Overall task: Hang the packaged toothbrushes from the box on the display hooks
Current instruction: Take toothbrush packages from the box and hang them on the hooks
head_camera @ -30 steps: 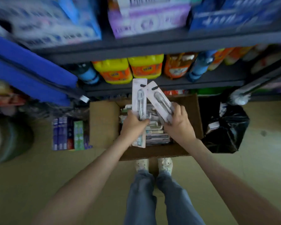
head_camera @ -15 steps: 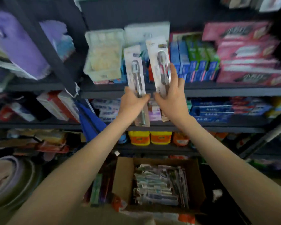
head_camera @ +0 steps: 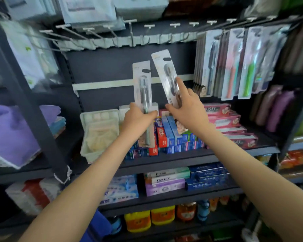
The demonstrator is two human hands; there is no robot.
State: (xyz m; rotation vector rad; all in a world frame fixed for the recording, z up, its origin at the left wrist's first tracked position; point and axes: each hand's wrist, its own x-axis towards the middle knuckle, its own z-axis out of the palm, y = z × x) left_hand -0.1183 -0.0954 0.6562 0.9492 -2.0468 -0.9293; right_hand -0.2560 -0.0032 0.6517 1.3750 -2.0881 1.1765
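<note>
Dark metal shelving (head_camera: pixel 182 159) faced us; our left hand (head_camera: pixel 138 122) clasped one upright toothbrush pack (head_camera: pixel 141 84), our right hand (head_camera: pixel 189 109) pinched a tilted toothbrush pack (head_camera: pixel 164 70), both below empty display hooks (head_camera: pixel 148 34) beside hung toothbrushes (head_camera: pixel 234 63).

Even, soft indoor light, no hard shadows; edges smear with motion blur and wide-angle bending (the centre stays fairly sharp).
</note>
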